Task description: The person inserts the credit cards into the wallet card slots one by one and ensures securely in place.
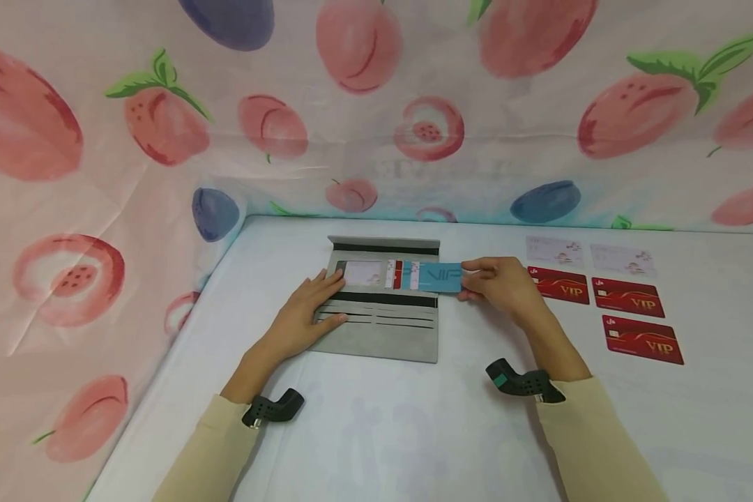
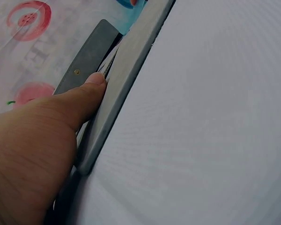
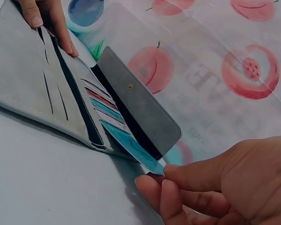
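Note:
An unfolded grey wallet [image 1: 376, 341] lies on the table, with several cards in its slots. Between thumb and fingers my right hand [image 1: 498, 286] pinches the right end of a blue VIP card [image 1: 442, 277]. In the right wrist view, the blue card's [image 3: 136, 147] other end sits in a slot of the wallet [image 3: 18, 70]. My left hand [image 1: 301, 314] rests on the wallet's left side, fingers spread and fairly straight. Up close in the left wrist view, the thumb of the left hand [image 2: 42, 136] presses on the wallet [image 2: 126, 65] near its edge.
Right of the wallet lie red VIP cards [image 1: 643, 339] and two pale cards [image 1: 623, 260] on the white table [image 1: 401, 432]. A fruit-print cloth [image 1: 364, 167] hangs behind and at the left. Each wrist wears a black camera mount [image 1: 521, 382].

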`<state>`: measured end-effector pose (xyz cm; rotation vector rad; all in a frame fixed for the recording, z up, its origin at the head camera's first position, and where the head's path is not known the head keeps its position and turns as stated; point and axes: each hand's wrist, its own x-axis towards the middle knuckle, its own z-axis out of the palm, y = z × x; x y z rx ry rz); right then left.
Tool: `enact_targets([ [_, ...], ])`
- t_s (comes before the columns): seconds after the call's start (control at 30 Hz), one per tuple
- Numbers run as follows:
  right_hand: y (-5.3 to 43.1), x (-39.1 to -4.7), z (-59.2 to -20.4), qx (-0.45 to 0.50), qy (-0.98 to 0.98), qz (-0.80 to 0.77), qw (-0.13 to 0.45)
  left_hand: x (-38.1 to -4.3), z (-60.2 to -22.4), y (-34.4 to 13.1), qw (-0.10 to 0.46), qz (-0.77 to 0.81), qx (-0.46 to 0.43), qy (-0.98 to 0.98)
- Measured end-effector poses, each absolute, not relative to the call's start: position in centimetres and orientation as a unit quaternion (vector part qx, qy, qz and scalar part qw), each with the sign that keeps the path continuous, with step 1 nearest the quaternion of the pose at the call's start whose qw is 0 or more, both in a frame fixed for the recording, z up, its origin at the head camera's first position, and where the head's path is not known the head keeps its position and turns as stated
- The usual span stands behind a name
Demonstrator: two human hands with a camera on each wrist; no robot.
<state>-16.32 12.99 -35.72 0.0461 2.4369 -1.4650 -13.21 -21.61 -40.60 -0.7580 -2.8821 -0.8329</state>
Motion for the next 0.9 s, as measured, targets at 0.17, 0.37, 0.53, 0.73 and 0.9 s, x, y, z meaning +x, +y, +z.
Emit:
enact_targets([
  [0.17,12.96,-16.35,-36.0,-0.001,0.865,-0.484,0.134,-13.21,-40.72,-21.75,0.026,-0.27,-0.247,-0.93],
  [0.37,12.89,-16.42,-36.21,-0.021,0.882,-0.455,0.12,-13.23,-40.81,-21.8,0.027,-0.27,-0.246,-0.93],
  [0.53,12.71,-16.42,-36.18,-0.032,0.89,-0.44,0.111,-13.25,-40.76,-21.78,0.026,-0.269,-0.245,-0.931],
  [0.73,12.65,-16.39,-36.26,-0.047,0.899,-0.424,0.097,-13.27,-40.7,-21.74,0.023,-0.268,-0.245,-0.932],
  [0.9,12.67,-16.36,-36.49,-0.063,0.907,-0.41,0.08,-13.28,-40.68,-21.73,0.024,-0.266,-0.245,-0.932],
])
